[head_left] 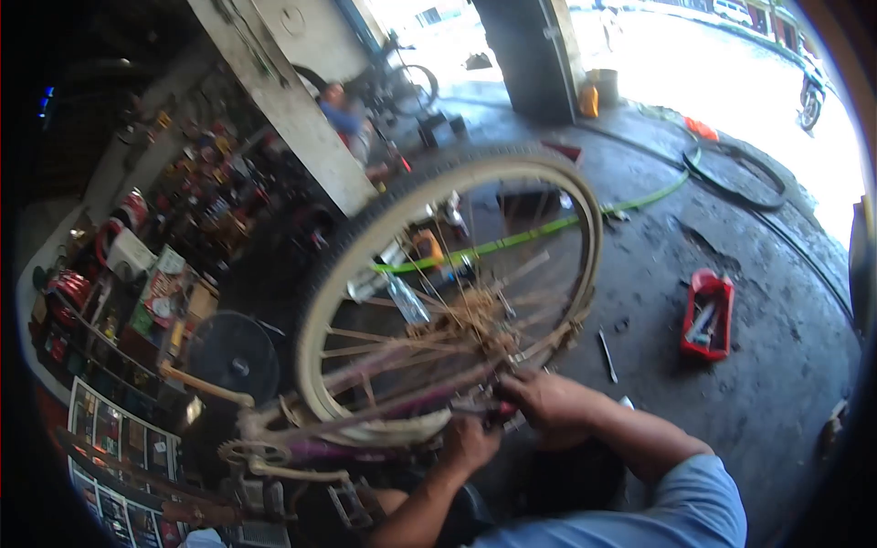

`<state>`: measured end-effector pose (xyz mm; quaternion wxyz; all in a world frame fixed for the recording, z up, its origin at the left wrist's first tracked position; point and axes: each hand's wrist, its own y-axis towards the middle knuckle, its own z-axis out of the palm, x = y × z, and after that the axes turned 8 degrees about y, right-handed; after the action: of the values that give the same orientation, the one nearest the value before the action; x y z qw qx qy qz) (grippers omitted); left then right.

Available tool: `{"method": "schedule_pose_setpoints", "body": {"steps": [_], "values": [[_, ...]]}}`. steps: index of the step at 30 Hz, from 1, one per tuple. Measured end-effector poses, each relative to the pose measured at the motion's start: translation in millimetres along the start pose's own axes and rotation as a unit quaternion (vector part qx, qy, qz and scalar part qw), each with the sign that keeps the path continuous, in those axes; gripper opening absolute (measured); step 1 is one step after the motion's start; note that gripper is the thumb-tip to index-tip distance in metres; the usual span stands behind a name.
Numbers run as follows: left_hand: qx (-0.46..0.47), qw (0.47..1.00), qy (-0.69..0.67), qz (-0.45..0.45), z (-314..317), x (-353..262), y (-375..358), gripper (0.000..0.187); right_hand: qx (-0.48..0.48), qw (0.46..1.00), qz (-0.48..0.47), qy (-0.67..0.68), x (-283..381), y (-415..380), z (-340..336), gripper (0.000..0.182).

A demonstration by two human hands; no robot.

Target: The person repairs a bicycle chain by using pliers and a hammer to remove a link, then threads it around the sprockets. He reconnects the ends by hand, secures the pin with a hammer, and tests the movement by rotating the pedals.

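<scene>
A muddy bicycle with a purple frame (329, 449) lies tilted in front of me, its wheel (313, 301) raised toward the far side. Dried mud and grass clog the hub (480, 315) and spokes. My left hand (470, 445) is closed beside the frame tube, close to a small red-handled tool (501, 414). At the rear end of the frame, my right hand (546, 400) is closed with its fingers bent down at the metal parts. What exactly each hand grips is hidden by the fingers and blur. The crank (301, 472) and pedal are at lower left.
On the dark floor to the right lie a wrench (607, 356) and a red tray (708, 315) of tools. A green hose (639, 199) runs behind the wheel. Crowded shelves stand left. Another person (347, 119) sits beyond the pillar (301, 119). A tyre (740, 173) lies at upper right.
</scene>
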<state>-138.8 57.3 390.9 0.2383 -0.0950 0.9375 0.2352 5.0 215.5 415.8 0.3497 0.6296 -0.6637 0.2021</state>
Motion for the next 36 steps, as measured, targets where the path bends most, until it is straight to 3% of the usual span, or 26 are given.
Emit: {"method": "schedule_pose_setpoints", "body": {"steps": [1,4,5,7,14,24,30,32,36], "values": [[0.026,0.999,-0.015,-0.044,1.7,3.7,-1.5,0.021,-0.068,0.996,-0.061,0.018,-15.4,2.8,11.2,0.037],[0.048,0.998,0.001,-0.047,4.1,8.0,8.5,0.019,-0.106,0.993,-0.044,0.004,-45.1,3.9,20.4,0.033],[0.021,1.000,0.005,-0.018,6.1,6.8,14.4,0.017,-0.090,0.994,0.012,0.055,-32.5,2.8,6.4,0.033],[-0.024,0.999,0.029,0.021,12.6,7.9,21.7,0.016,-0.131,0.991,-0.024,0.027,-46.1,3.5,7.5,0.034],[-0.039,0.996,0.072,-0.021,22.7,8.3,16.7,0.018,-0.089,0.991,-0.003,0.102,-74.6,-4.5,-2.8,0.028],[-0.042,0.998,0.046,-0.002,16.8,14.2,15.9,0.021,-0.151,0.973,0.073,0.158,-60.4,-13.1,-21.2,0.025],[0.039,0.998,-0.041,-0.011,2.9,26.0,13.7,0.020,-0.129,0.976,0.044,0.169,-39.7,-14.1,-42.7,0.024],[-0.029,1.000,0.002,0.004,-9.8,15.2,16.3,0.019,-0.133,0.985,0.004,0.113,-35.2,-12.9,-47.3,0.023],[-0.089,0.988,0.103,0.077,-31.1,-17.7,28.4,0.018,-0.160,0.978,-0.016,0.134,-37.1,-8.5,-50.2,0.022]]}}
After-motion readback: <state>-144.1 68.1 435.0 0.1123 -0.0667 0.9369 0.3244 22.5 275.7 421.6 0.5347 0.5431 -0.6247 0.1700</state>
